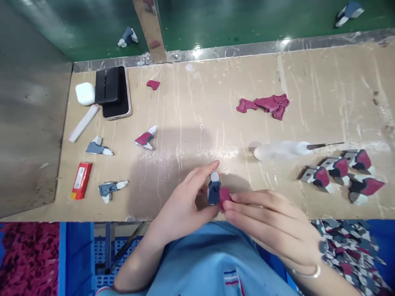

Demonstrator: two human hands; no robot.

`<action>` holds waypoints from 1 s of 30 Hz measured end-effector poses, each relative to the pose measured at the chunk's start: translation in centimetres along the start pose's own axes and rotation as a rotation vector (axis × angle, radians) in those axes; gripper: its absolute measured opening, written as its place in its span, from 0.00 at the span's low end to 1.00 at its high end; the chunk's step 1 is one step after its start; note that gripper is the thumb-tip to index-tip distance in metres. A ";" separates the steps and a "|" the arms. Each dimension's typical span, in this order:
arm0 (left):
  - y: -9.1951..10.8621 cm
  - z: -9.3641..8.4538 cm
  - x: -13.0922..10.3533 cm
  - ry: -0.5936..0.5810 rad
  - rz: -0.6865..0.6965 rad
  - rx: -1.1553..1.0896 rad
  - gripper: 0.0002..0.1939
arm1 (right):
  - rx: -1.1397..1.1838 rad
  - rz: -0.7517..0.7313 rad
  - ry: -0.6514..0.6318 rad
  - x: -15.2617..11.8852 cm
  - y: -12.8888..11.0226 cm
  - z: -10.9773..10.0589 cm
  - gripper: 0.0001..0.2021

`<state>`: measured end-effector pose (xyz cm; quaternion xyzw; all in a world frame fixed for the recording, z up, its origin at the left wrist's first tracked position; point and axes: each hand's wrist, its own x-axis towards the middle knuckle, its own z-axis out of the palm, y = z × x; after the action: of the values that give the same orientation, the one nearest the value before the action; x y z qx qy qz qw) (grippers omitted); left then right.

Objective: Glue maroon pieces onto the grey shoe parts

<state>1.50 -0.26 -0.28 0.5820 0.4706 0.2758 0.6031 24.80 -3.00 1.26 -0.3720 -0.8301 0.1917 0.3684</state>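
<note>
Head | blue-white piece (214,190), crimson part (225,198) | left fingers (206,190), right fingers (228,202) pinching

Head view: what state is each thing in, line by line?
Left hand: holding blue-and-white part.
Right hand: holding magenta piece beside that part.
White bottle: on its side, thin tip pointing right.
Phone: screen dark, partly covered by black case.
White case: looks closed.
Red lighter: lying flat.

A tan worktop (197,119) bears scattered parts (272,105), a bottle (279,150) and a lighter (82,181).
</note>
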 end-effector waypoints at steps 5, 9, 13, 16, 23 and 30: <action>0.4 -0.2 -0.6 -0.007 0.003 0.044 0.37 | -0.015 -0.132 0.013 0.9 0.9 2.7 0.14; 0.2 -0.1 -0.9 0.032 0.005 0.061 0.36 | 0.014 -0.096 0.015 0.3 0.5 2.6 0.22; 0.0 0.0 -0.8 0.058 0.021 0.104 0.37 | 0.021 -0.063 0.036 0.4 0.4 3.3 0.27; -0.2 0.2 -0.9 0.080 0.039 0.133 0.36 | 0.090 -0.025 0.093 0.6 0.9 4.5 0.28; 0.3 0.2 -1.7 0.076 0.048 -0.086 0.38 | 0.216 0.090 0.225 0.9 1.2 5.8 0.16; 0.2 0.0 -1.9 0.167 -0.075 -0.439 0.32 | 0.527 0.288 0.277 1.0 0.3 6.0 0.23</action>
<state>0.76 -1.85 0.37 0.3941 0.4688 0.3963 0.6840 20.00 -2.31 -2.40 -0.4001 -0.6327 0.3977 0.5306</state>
